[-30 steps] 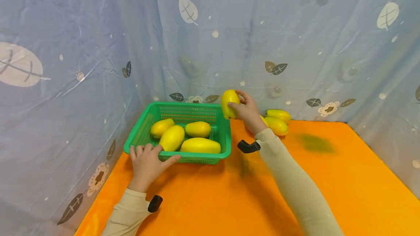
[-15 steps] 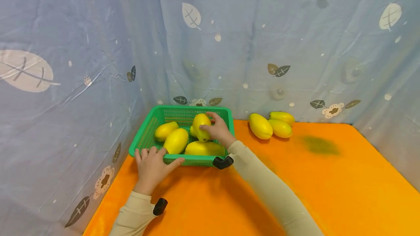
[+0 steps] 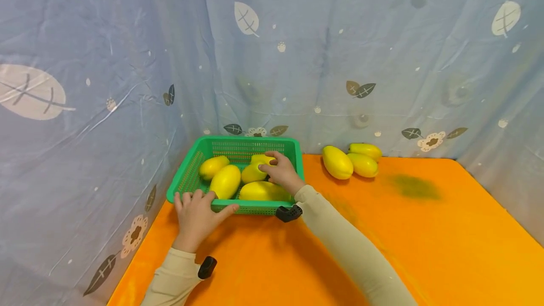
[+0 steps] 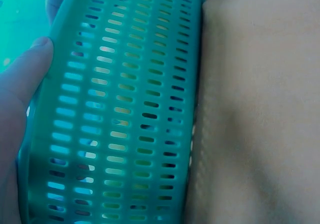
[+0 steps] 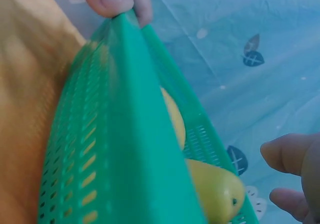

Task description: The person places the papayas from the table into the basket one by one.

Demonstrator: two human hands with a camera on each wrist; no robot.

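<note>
My left hand (image 3: 196,218) grips the near rim of a green plastic basket (image 3: 255,204), thumb outside and fingers over the edge. In the left wrist view that thumb (image 4: 30,67) lies against the slotted wall. My right hand (image 3: 282,172) is inside the basket at the right, fingers spread over a smooth yellow oblong fruit (image 3: 260,158), partly hidden by the hand. In the right wrist view, thumb and finger stand apart with only curtain between them. Around it lie a middle fruit (image 3: 251,174), a long front fruit (image 3: 263,191), and two more fruits (image 3: 225,182) at left.
Three more yellow fruits (image 3: 337,163) lie together at the table's back, right of the basket. The orange table covering (image 3: 374,230) has a dark green patch (image 3: 414,186). A patterned blue curtain (image 3: 318,60) encloses the back and sides.
My right hand has carried a fruit leftward from outside the basket's right rim and lowered it inside; the fingers have since come away from it. My left hand stays on the rim.
</note>
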